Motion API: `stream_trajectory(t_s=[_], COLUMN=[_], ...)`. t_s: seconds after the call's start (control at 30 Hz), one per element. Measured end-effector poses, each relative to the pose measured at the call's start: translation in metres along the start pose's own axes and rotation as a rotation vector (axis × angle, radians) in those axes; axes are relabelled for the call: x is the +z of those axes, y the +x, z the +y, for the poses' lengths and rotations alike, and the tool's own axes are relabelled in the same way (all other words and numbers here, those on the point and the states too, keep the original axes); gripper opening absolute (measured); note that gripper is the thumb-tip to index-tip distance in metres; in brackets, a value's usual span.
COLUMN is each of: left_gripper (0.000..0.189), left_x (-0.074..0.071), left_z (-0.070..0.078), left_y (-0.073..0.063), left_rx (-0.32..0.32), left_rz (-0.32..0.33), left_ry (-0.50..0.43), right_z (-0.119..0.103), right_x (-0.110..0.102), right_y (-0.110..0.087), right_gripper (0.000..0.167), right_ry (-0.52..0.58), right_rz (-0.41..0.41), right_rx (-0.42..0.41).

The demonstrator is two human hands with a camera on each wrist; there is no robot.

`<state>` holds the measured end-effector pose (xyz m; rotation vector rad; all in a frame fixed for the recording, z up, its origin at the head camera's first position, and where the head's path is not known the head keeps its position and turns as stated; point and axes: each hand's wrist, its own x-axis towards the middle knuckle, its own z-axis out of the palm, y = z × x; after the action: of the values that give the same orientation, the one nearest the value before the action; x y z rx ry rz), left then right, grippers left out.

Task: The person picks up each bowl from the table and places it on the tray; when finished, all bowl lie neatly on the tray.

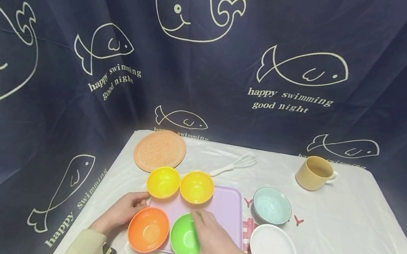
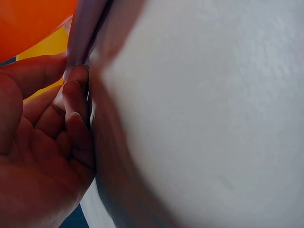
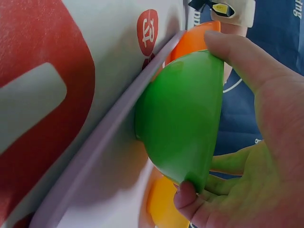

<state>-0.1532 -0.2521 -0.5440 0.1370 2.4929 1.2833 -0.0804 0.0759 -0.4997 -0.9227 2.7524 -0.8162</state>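
Observation:
A light purple tray (image 1: 229,208) lies on the table, bearing a green bowl (image 1: 183,239), an orange bowl (image 1: 148,230) and two yellow bowls (image 1: 163,182) (image 1: 197,187) behind them. With thumb and fingers my right hand (image 1: 217,245) spans the green bowl and grips it by the rim; the right wrist view shows the bowl (image 3: 183,114) upright at the tray's edge (image 3: 102,128). My left hand (image 1: 124,209) is at the tray's left side, beside the orange bowl. In the left wrist view its thumb and curled fingers pinch the tray's edge (image 2: 84,31).
Right of the tray stand a white bowl (image 1: 273,250) and a light blue bowl (image 1: 272,206). A tan mug (image 1: 313,174) is at the back right. Behind the yellow bowls lie a whisk (image 1: 234,165) and an orange round mat (image 1: 160,150). A dark patterned curtain (image 1: 202,76) hangs behind the table.

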Motion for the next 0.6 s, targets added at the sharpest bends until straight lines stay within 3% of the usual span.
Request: stream_trajectory(t_s=[0.4, 0.6], left_gripper=[0.043, 0.043], left_x=[-0.0008, -0.0019], left_z=[0.0010, -0.0003], left_y=[0.0015, 0.0007], left_rx=[0.045, 0.034], left_rz=[-0.013, -0.016], left_ry=[0.017, 0.000], right_z=[-0.0034, -0.0030], right_x=[-0.0010, -0.0077], right_y=[0.0016, -0.0021], right_gripper=[0.135, 0.136], right_ry=[-0.007, 0.043], right_rz=[0.009, 0.005], right_rx=[-0.004, 0.031])
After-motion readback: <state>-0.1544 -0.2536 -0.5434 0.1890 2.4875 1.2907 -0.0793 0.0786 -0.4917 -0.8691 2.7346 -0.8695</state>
